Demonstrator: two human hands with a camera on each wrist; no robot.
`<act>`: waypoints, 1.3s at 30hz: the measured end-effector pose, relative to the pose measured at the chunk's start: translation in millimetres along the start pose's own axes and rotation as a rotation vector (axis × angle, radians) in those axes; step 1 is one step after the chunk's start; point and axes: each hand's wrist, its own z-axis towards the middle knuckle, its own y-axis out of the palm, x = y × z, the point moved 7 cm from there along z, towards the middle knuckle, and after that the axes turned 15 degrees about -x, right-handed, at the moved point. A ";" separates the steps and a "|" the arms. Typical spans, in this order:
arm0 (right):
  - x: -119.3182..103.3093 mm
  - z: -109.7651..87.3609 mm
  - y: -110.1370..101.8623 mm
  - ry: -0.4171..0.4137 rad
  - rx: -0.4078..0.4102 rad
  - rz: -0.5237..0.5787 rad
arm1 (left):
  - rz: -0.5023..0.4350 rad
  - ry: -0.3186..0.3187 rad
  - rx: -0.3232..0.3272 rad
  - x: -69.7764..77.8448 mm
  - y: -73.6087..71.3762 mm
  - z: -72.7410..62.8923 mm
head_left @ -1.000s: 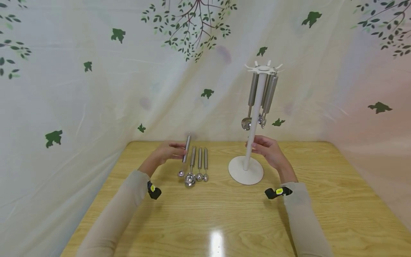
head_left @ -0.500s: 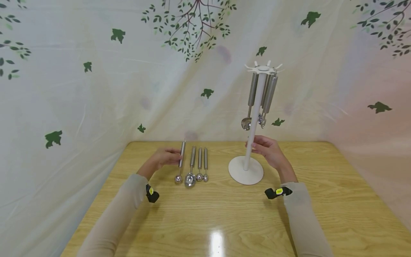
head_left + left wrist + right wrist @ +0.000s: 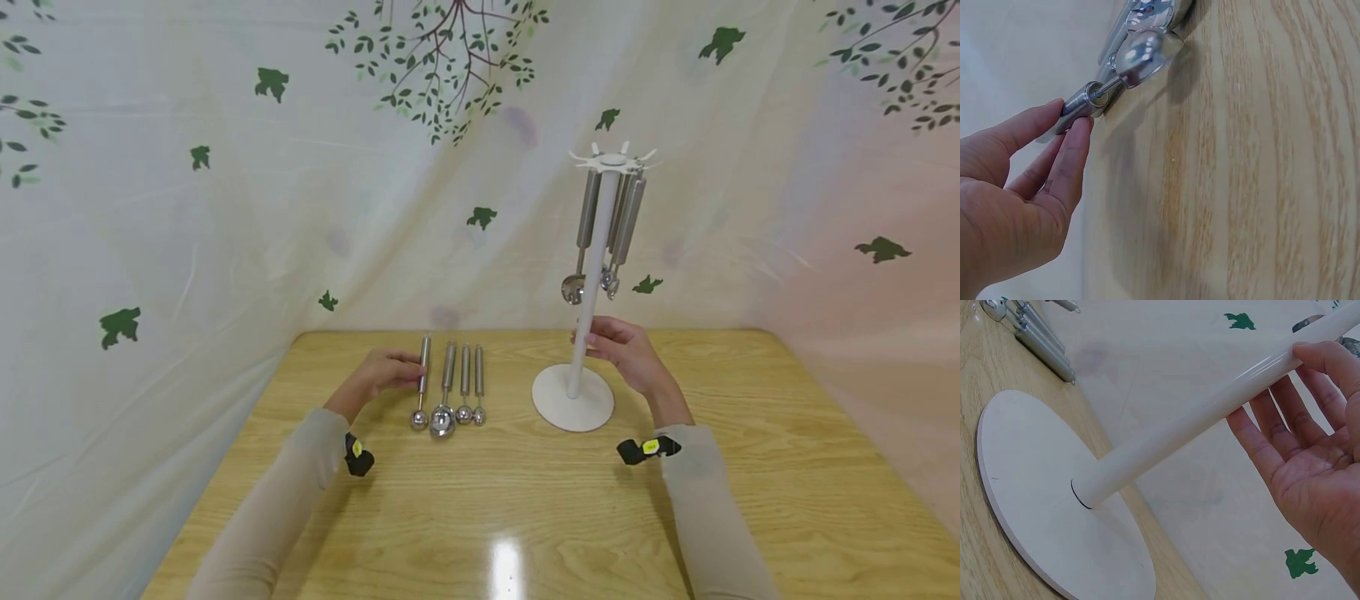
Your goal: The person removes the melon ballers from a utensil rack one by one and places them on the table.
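My left hand (image 3: 382, 372) pinches the metal handle of a small round-bowled scoop (image 3: 419, 419) between thumb and fingertips. In the left wrist view the scoop's shiny bowl (image 3: 1147, 55) sits close to the tabletop; whether it touches cannot be told. Just right of it lie several steel scoops side by side, the widest-bowled one (image 3: 442, 421) nearest. My right hand (image 3: 628, 346) holds the white pole (image 3: 1191, 428) of an upright stand, thumb on one side and fingers on the other. Several steel utensils (image 3: 587, 212) hang from the stand's hooked top (image 3: 613, 160).
The stand's round white base (image 3: 555, 408) rests on the wooden table (image 3: 420, 517). Behind the table's back edge hangs a pale curtain (image 3: 405, 275) with leaf prints.
My left hand has lowered the scoop and brought it to the left of the others, its bowl now beside theirs. The right hand stays on the stand's pole.
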 end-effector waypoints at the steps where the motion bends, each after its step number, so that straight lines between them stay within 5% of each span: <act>1: 0.3 0.1 0.3 0.000 -0.003 -0.001 | 0.005 -0.008 0.010 -1.8 -0.6 1.4; 20: 1.4 0.9 -1.2 0.004 0.006 -0.018 | -0.014 -0.039 0.046 -13.2 -3.8 10.5; 39: 0.6 0.1 -1.1 0.010 0.009 -0.022 | 0.084 -0.083 0.134 -13.6 -3.5 17.5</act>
